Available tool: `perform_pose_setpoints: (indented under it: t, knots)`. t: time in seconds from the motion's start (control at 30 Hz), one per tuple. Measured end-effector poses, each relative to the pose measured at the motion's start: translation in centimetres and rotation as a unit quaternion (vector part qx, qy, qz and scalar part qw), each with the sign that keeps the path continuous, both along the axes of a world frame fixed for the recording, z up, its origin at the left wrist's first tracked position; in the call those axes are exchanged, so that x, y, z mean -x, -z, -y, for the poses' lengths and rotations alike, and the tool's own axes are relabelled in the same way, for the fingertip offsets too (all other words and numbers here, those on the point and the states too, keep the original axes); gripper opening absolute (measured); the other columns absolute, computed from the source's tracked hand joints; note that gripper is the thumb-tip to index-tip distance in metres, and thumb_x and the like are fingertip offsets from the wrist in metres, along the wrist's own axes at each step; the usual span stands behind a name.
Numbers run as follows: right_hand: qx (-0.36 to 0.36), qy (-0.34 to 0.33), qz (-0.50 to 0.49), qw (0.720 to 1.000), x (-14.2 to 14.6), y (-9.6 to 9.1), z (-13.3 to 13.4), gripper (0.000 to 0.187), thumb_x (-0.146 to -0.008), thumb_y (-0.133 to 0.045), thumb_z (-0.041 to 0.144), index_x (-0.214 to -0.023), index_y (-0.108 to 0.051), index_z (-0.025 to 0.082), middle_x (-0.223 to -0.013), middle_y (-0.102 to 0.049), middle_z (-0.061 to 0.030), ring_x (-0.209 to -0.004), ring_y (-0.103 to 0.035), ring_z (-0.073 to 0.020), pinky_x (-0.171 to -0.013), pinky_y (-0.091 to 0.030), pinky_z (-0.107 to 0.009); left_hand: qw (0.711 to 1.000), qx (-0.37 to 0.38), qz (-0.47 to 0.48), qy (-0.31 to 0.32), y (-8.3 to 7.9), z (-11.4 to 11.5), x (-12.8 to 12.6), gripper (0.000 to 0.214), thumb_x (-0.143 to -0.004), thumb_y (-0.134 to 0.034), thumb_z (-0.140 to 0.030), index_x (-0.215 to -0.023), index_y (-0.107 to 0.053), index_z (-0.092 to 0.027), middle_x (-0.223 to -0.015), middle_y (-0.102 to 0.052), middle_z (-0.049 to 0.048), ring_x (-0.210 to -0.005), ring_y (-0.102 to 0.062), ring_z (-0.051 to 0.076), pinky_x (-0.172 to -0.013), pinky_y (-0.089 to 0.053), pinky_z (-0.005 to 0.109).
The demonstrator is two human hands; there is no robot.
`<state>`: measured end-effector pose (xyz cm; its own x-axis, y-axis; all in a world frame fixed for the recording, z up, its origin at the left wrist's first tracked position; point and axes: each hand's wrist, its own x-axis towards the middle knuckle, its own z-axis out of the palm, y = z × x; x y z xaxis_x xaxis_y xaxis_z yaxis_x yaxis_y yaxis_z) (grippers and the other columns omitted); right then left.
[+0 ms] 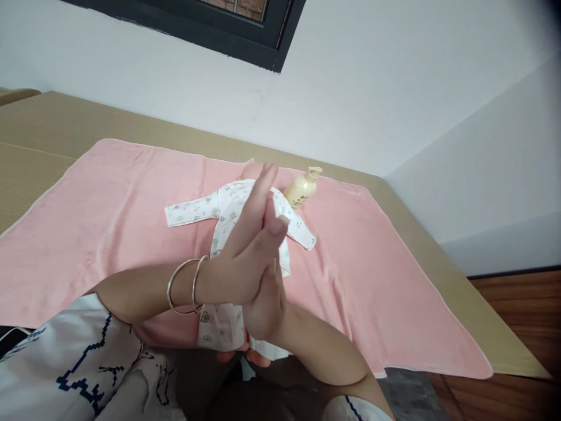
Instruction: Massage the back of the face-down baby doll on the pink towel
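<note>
My left hand (239, 257), with two bangles (194, 286) at its wrist, is pressed palm to palm against my right hand (268, 304). The left fingers are stretched out and point up and away. Most of the right fingers are hidden behind the left hand. Below both hands lies a baby-sized figure in white printed clothes (232, 202), its sleeves spread to the sides. Its head is mostly covered, and its small feet (258, 358) show at the near edge. I cannot tell whether it is a doll. Beside its shoulder stands a cream pump bottle (301, 188).
A pink blanket (153, 193) covers much of the wooden table (56, 126). White walls (342, 88) rise behind and to the right, with a dark window frame (258, 47) above. Brown wooden flooring (521, 310) shows at lower right.
</note>
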<state>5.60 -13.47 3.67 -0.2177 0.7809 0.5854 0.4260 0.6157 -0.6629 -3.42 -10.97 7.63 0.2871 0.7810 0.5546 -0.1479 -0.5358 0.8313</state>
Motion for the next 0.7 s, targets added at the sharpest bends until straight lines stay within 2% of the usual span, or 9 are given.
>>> perform_pose_setpoints:
  t: [0.13, 0.23, 0.3, 0.37, 0.43, 0.5, 0.6, 0.7]
  knots:
    - [0.082, 0.016, 0.009, 0.997, 0.5, 0.0, -0.1, 0.061, -0.099, -0.010, 0.063, -0.157, -0.001, 0.048, -0.161, -0.033, 0.0108, -0.158, -0.006, -0.0224, -0.129, -0.024, -0.052, 0.998, 0.016, 0.009, -0.062, -0.1, -0.5, 0.0, 0.047, -0.106, -0.027, -0.047, -0.151, -0.034, -0.038, -0.167, -0.022, -0.0110, -0.157, 0.005, 0.025, -0.132, -0.009, 0.049]
    - [0.103, 0.005, -0.023, 0.994, -0.4, -1.2, -0.5, 0.061, -0.101, -0.012, 0.061, -0.159, -0.009, 0.043, -0.162, -0.034, 0.0094, -0.157, -0.011, -0.0211, -0.129, -0.026, -0.050, 0.996, 0.038, -0.015, -0.076, 0.9, -0.5, -0.6, 0.048, -0.106, -0.021, -0.045, -0.154, -0.024, -0.045, -0.168, -0.009, -0.0167, -0.157, 0.010, 0.022, -0.133, -0.006, 0.046]
    - [0.098, -0.014, -0.068, 0.993, -1.4, -2.2, -0.9, 0.058, -0.103, -0.013, 0.057, -0.159, -0.013, 0.041, -0.165, -0.028, 0.0106, -0.157, -0.013, -0.0188, -0.129, -0.026, -0.047, 0.997, 0.025, -0.045, -0.050, 1.7, -0.1, -1.1, 0.051, -0.106, -0.020, -0.045, -0.157, -0.013, -0.046, -0.169, -0.003, -0.0166, -0.157, 0.009, 0.021, -0.133, -0.003, 0.045]
    - [0.091, -0.019, -0.118, 0.989, -2.5, -3.0, -1.6, 0.055, -0.104, -0.011, 0.052, -0.158, -0.017, 0.041, -0.166, -0.023, 0.0125, -0.156, -0.014, -0.0169, -0.128, -0.028, -0.045, 0.996, -0.034, -0.081, 0.009, 2.5, 0.7, -1.7, 0.059, -0.105, -0.024, -0.045, -0.159, 0.001, -0.042, -0.170, 0.000, -0.0120, -0.157, 0.009, 0.025, -0.133, -0.003, 0.049]
    - [0.087, -0.002, -0.151, 0.985, -3.5, -3.3, -2.6, 0.055, -0.104, -0.007, 0.050, -0.157, -0.018, 0.041, -0.167, -0.020, 0.0128, -0.156, -0.016, -0.0171, -0.126, -0.032, -0.046, 0.986, -0.102, -0.106, 0.077, 3.2, 1.5, -2.3, 0.073, -0.104, -0.032, -0.045, -0.158, 0.015, -0.036, -0.170, 0.008, -0.0059, -0.156, 0.014, 0.029, -0.132, -0.003, 0.056]
    - [0.090, 0.033, -0.143, 0.985, -4.1, -3.1, -3.6, 0.056, -0.103, -0.004, 0.049, -0.158, -0.014, 0.041, -0.168, -0.017, 0.0110, -0.155, -0.018, -0.0201, -0.122, -0.036, -0.051, 0.981, -0.117, -0.108, 0.115, 3.5, 2.0, -2.7, 0.081, -0.102, -0.036, -0.044, -0.157, 0.022, -0.029, -0.170, 0.014, 0.0005, -0.155, 0.016, 0.031, -0.131, -0.003, 0.058]
    - [0.085, 0.068, -0.108, 0.988, -4.1, -2.3, -4.5, 0.058, -0.103, -0.001, 0.051, -0.159, -0.007, 0.041, -0.169, -0.014, 0.0079, -0.156, -0.018, -0.0255, -0.120, -0.034, -0.060, 0.984, -0.060, -0.105, 0.130, 3.3, 1.9, -2.7, 0.076, -0.103, -0.027, -0.047, -0.159, 0.017, -0.020, -0.170, 0.008, 0.0066, -0.156, 0.013, 0.028, -0.132, -0.003, 0.053]
    - [0.078, 0.069, -0.125, 0.987, -3.2, -1.8, -4.3, 0.056, -0.104, -0.006, 0.050, -0.159, -0.008, 0.042, -0.169, -0.012, 0.0096, -0.157, -0.011, -0.0234, -0.124, -0.028, -0.058, 0.986, -0.031, -0.097, 0.130, 2.6, 1.2, -2.2, 0.067, -0.104, -0.017, -0.051, -0.161, 0.004, -0.024, -0.171, -0.006, 0.0052, -0.157, 0.010, 0.025, -0.133, -0.003, 0.049]
